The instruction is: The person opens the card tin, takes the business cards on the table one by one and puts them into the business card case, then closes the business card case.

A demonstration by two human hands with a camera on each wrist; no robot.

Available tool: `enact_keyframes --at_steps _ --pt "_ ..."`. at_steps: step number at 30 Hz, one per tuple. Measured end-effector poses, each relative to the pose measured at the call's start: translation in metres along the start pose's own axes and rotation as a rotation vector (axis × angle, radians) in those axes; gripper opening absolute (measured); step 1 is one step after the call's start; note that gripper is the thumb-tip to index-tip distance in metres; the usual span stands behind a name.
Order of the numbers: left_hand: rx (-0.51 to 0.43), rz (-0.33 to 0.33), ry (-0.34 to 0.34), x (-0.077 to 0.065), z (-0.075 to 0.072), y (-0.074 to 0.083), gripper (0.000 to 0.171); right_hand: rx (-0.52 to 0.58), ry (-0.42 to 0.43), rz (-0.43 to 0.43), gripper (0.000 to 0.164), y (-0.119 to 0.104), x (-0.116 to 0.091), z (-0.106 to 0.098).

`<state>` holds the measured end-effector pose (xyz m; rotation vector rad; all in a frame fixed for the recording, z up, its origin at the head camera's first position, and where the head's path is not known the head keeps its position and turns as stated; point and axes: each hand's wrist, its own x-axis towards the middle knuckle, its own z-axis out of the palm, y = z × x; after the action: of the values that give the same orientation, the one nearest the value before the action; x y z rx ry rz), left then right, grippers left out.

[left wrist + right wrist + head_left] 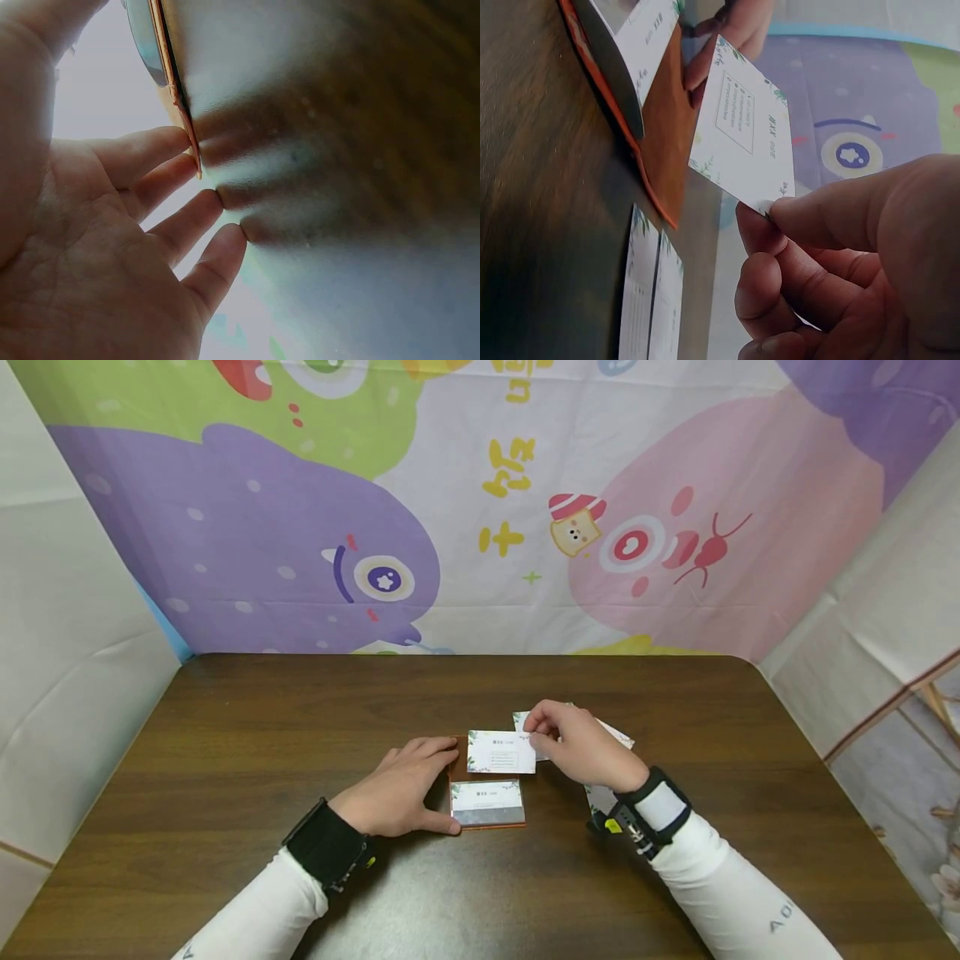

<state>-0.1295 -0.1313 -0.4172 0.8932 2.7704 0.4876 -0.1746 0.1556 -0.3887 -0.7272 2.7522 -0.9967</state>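
A brown card holder [459,768] lies unfolded on the table, with a floral-edged business card [486,795] in its near pocket, partly covered by a grey strip. My left hand [397,789] rests along the holder's left side, thumb near the lower corner and fingers spread towards the upper one. In the left wrist view, fingertips touch the holder's thin edge [180,105] and the table. Between thumb and forefinger, my right hand [585,743] pinches one corner of another business card [742,124]. That card is tilted in the right wrist view, above the holder's bare brown flap [664,150].
More white cards [641,285] lie on the table right of the holder, partly hidden under my right hand and wrist. The brown wooden table [300,702] ends at a cartoon-printed cloth [480,610] behind. Pale cloth hangs at both sides.
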Motion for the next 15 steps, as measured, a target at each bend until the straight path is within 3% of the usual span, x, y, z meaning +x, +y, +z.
enact_keyframes --at_steps 15 --pt "-0.010 0.025 0.025 0.001 0.001 -0.001 0.095 -0.008 -0.050 -0.003 0.005 -0.007 0.007 0.022"
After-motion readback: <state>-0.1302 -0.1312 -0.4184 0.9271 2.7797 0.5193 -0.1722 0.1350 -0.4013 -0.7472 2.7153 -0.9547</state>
